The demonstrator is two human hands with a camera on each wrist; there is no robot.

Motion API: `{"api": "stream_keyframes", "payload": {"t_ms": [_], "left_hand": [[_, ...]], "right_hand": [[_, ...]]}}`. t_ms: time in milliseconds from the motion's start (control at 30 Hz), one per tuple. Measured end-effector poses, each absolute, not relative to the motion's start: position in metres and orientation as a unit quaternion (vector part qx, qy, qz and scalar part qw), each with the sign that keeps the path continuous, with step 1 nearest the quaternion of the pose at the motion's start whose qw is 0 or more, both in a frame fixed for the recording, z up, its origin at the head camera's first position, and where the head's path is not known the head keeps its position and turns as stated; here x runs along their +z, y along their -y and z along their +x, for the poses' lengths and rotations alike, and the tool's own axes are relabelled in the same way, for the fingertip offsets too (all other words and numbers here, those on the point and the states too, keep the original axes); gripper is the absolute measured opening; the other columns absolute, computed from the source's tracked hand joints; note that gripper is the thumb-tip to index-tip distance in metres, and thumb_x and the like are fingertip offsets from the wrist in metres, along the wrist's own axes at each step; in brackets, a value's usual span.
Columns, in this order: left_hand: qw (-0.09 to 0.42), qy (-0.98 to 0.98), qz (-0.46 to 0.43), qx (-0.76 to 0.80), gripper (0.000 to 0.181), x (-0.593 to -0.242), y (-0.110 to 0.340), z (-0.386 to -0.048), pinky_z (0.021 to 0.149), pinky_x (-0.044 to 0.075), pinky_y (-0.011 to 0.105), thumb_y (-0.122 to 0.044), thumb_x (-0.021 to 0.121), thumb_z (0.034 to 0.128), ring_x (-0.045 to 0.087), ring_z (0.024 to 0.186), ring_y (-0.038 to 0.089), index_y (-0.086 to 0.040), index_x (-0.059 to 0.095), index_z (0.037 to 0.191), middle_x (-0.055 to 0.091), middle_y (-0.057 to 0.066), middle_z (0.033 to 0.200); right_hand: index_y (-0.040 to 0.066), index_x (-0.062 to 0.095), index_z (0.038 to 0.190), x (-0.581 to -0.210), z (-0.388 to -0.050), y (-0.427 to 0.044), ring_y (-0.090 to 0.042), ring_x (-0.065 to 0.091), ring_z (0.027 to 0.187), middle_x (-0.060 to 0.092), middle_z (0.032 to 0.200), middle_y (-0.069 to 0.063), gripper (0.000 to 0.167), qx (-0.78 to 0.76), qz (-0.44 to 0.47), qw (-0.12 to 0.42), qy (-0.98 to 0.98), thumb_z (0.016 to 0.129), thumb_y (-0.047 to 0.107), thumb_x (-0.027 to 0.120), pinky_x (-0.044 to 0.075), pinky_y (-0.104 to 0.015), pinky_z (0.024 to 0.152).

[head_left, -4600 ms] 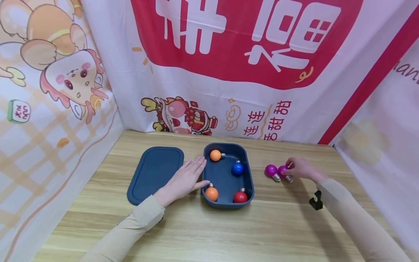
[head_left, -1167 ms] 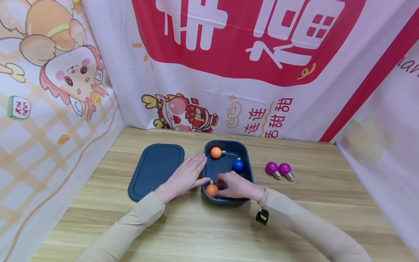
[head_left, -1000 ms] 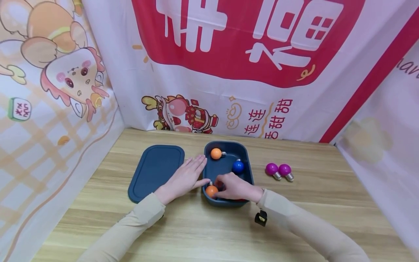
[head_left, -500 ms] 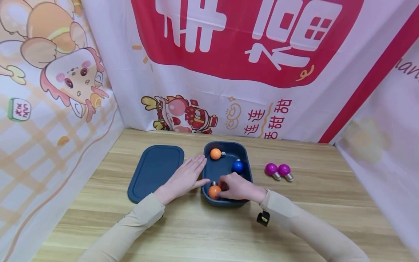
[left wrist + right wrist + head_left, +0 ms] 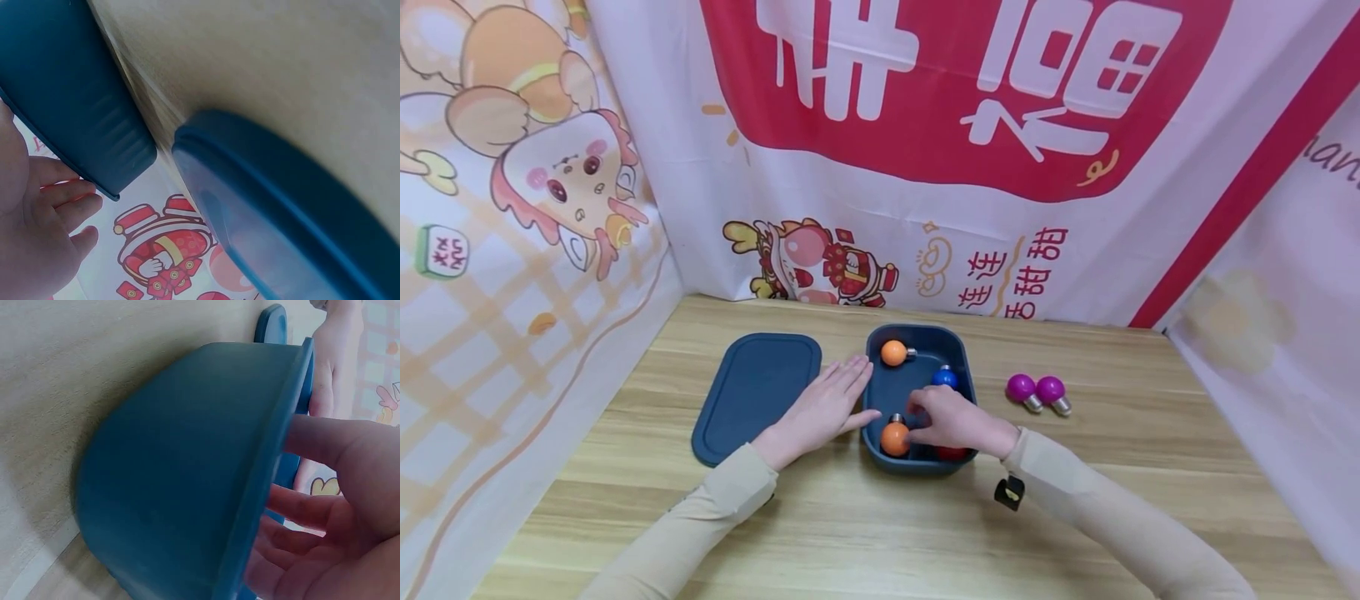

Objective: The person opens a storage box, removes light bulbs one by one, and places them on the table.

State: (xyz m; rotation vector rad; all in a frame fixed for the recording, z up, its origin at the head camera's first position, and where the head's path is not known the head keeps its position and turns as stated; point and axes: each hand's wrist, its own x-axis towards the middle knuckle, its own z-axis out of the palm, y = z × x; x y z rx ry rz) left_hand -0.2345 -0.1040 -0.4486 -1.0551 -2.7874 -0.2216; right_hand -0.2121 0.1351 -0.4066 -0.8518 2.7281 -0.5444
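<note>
My left hand (image 5: 816,417) lies with straight fingers against the left rim of a dark blue box (image 5: 891,390). In the left wrist view, its fingertips touch the box wall (image 5: 69,94). My right hand (image 5: 955,417) reaches over the right rim into the box. Its thumb and fingers are spread, the thumb close beside the near orange light bulb (image 5: 893,440). The right wrist view hides the bulbs behind the box wall (image 5: 169,469). Another orange bulb (image 5: 892,352) lies at the back left. A blue bulb (image 5: 944,377) and a red bulb (image 5: 951,453), both partly covered by the right hand, lie on the right.
Left of the box, a flat dark blue lid (image 5: 760,396) lies on the wooden table (image 5: 850,533). To the right, two purple bulbs (image 5: 1021,387) lie side by side. A printed cloth (image 5: 820,183) hangs behind the table.
My right hand has gone from the purple bulbs into the box. The near orange bulb has shifted slightly right, and the right hand has since drawn back a little. The left hand stays put.
</note>
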Motion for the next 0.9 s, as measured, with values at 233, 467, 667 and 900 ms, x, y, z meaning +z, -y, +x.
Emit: {"api": "stream_keyframes", "payload": {"t_ms": [233, 467, 667, 900], "left_hand": [[0.073, 0.932, -0.35, -0.067, 0.078, -0.4484, 0.1046, -0.2347, 0.124, 0.027, 0.048, -0.059, 0.041, 0.1004, 0.033, 0.15, 0.028, -0.003, 0.034, 0.153, 0.036, 0.014, 0.16], [0.062, 0.932, -0.348, -0.076, 0.077, -0.4462, 0.1036, -0.2336, 0.124, 0.026, 0.049, -0.058, 0.042, 0.1007, 0.033, 0.15, 0.03, -0.002, 0.034, 0.153, 0.035, 0.015, 0.16], [0.062, 0.933, -0.347, -0.073, 0.077, -0.4462, 0.1036, -0.2342, 0.124, 0.027, 0.049, -0.058, 0.042, 0.1008, 0.033, 0.15, 0.029, -0.002, 0.034, 0.153, 0.035, 0.015, 0.16], [0.067, 0.931, -0.351, -0.074, 0.077, -0.4471, 0.1035, -0.2342, 0.123, 0.028, 0.05, -0.058, 0.042, 0.1009, 0.033, 0.15, 0.029, -0.002, 0.034, 0.153, 0.035, 0.015, 0.16]], "right_hand": [[0.003, 0.066, 0.116, -0.4099, -0.2129, -0.1275, -0.023, 0.065, 0.091, 0.069, 0.111, -0.013, 0.037, -0.181, -0.336, 0.116, -0.917, 0.085, 0.018, 0.079, 0.058, -0.033, 0.082], [0.006, 0.07, 0.109, -0.4094, -0.2139, -0.128, -0.02, 0.063, 0.09, 0.07, 0.104, -0.008, 0.03, -0.165, -0.324, 0.127, -0.923, 0.084, 0.019, 0.08, 0.056, -0.032, 0.081], [0.005, 0.07, 0.102, -0.4084, -0.2143, -0.1296, -0.018, 0.062, 0.087, 0.07, 0.099, -0.008, 0.026, -0.169, -0.311, 0.125, -0.927, 0.083, 0.019, 0.081, 0.056, -0.03, 0.08], [0.005, 0.067, 0.11, -0.4111, -0.2125, -0.1249, -0.022, 0.067, 0.096, 0.071, 0.107, -0.008, 0.029, -0.184, -0.37, 0.133, -0.901, 0.085, 0.015, 0.079, 0.057, -0.032, 0.088]]}}
